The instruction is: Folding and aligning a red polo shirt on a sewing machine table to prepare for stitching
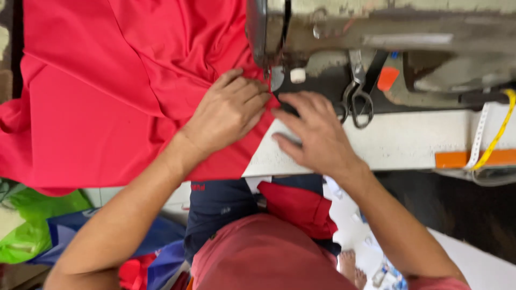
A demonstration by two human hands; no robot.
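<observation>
A large red fabric (102, 91) spreads over the left half of the sewing table. My left hand (228, 110) lies flat on the fabric's edge, fingers pressed together, right beside the presser foot (277, 75) of a worn grey sewing machine (387, 32). My right hand (314, 131) rests palm down on the white table top (408, 139), fingertips touching the fabric edge near the needle. Neither hand grips anything; both press down.
Scissors (357, 96) lie on the machine bed just right of my right hand. A yellow and white measuring tape (492, 139) hangs at the right. Below the table edge are my lap with a red cloth piece (298, 207), and green and blue bags (43, 225) on the left.
</observation>
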